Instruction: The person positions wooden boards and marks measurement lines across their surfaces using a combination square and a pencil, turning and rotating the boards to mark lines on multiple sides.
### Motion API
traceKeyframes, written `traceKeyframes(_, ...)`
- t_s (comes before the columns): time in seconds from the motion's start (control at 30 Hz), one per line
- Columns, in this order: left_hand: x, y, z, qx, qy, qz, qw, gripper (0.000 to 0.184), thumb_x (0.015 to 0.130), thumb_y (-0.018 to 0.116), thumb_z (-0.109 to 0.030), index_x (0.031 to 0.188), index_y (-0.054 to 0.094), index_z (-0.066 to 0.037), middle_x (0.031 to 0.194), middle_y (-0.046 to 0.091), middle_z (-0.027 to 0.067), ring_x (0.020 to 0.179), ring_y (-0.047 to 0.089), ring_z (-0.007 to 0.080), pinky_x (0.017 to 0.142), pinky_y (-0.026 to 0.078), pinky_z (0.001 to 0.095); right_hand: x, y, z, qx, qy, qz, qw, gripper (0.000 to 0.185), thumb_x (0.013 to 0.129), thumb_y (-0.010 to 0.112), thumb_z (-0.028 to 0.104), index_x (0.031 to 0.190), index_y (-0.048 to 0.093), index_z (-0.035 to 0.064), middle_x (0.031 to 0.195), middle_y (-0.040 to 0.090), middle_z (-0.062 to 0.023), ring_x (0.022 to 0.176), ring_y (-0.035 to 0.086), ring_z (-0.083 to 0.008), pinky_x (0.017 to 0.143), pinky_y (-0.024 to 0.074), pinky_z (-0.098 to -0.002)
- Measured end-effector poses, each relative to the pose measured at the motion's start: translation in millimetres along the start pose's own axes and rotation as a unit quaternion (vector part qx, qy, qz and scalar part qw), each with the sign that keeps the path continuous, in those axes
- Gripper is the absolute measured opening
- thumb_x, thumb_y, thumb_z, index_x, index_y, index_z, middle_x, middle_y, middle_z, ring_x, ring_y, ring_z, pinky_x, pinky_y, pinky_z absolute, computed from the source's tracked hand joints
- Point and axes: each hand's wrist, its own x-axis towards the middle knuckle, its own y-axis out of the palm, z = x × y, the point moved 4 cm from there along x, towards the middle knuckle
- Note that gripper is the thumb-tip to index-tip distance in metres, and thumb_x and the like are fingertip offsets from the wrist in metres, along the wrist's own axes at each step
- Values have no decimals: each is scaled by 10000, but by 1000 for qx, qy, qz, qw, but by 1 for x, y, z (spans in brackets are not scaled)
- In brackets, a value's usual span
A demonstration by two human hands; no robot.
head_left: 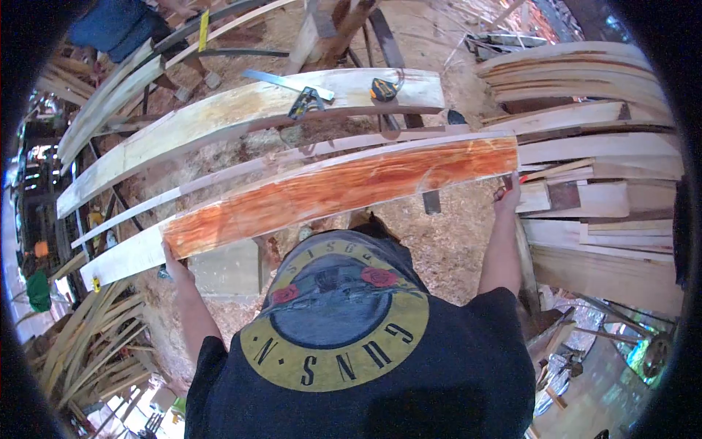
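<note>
A long orange-brown board (pixel 344 186) lies across the view in front of my body, over a pale plank (pixel 128 257) that shows at its left. My left hand (pixel 175 265) is at the board's lower left corner, its fingers partly hidden. At the right end, my right hand (pixel 507 193) is closed by the board's lower corner, with a small red-tipped thing in or beside it. Beyond the board, a thick pale curved beam (pixel 197 117) carries a tape measure (pixel 384 89) and a square with a metal blade (pixel 285 83).
Stacked timber (pixel 578 69) stands at the right, with more cut planks (pixel 607 241) below it. Thin curved strips (pixel 95 344) are piled at the lower left. Sawdust (pixel 453 249) covers the ground. A person's legs and blue clothing (pixel 117 29) show at the upper left.
</note>
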Motion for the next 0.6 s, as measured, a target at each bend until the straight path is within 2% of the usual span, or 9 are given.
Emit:
traceKeyframes(0.07,10,-3,14,-30,9,15,999,627,921,680,-522,1363,579,-89,1289,637,51,1129,623,203,968,489,352,1,-1,7,20,-9,15,1000,311,917,654,508,1019,651,214,860,643,55,458,367,-94,405,262,-256)
traceKeyframes(0.13,3,0,17,-42,32,-29,998,620,938,653,-521,1362,579,-76,1305,634,67,1146,617,219,982,484,353,11,2,9,11,-16,-1,1000,334,907,654,528,1021,648,214,821,616,59,458,360,-95,398,265,-258)
traceKeyframes(0.23,6,7,23,-79,50,-18,995,631,948,639,-521,1366,572,-53,1339,616,89,1177,606,224,1005,479,360,14,12,10,-17,6,23,1000,369,895,644,565,1009,652,215,803,602,56,448,351,-101,382,273,-256)
traceKeyframes(0.33,1,7,24,-84,54,-36,994,658,958,617,-533,1367,565,-21,1334,619,100,1190,599,235,1016,469,368,8,19,13,-25,-13,37,999,396,878,645,605,962,650,218,762,587,61,446,363,-94,369,276,-253)
traceKeyframes(0.4,0,10,24,-92,59,-56,992,673,962,604,-540,1370,559,-7,1341,616,101,1194,597,241,1021,460,373,18,17,8,-35,-8,20,999,468,855,645,645,997,638,200,745,573,58,430,386,-94,360,271,-246)
traceKeyframes(0.47,9,8,30,-90,61,-77,991,651,980,581,-526,1367,562,-2,1356,609,99,1192,591,244,1038,440,384,12,24,11,-13,-27,8,1000,463,877,619,632,1038,635,198,779,604,61,481,447,-87,386,308,-242)
traceKeyframes(0.53,17,3,33,-96,63,-74,991,625,991,571,-509,1356,570,-1,1351,612,96,1185,591,244,1040,438,385,26,23,7,-1,-47,29,998,460,915,572,600,1089,640,180,884,650,32,628,555,-116,488,415,-269)
traceKeyframes(0.57,23,-2,36,-83,72,-107,988,582,1007,556,-481,1334,589,0,1307,629,98,1164,594,246,1018,453,389,32,25,-2,5,-56,41,998,461,934,549,584,1114,642,171,937,672,17,702,609,-130,539,469,-283)
traceKeyframes(0.6,25,-1,32,-84,77,-103,988,582,1009,551,-478,1333,590,4,1300,629,100,1157,594,247,1011,457,390,25,39,3,47,-92,77,992,474,984,471,503,1222,628,124,1151,677,-40,1029,646,-209,843,531,-366)
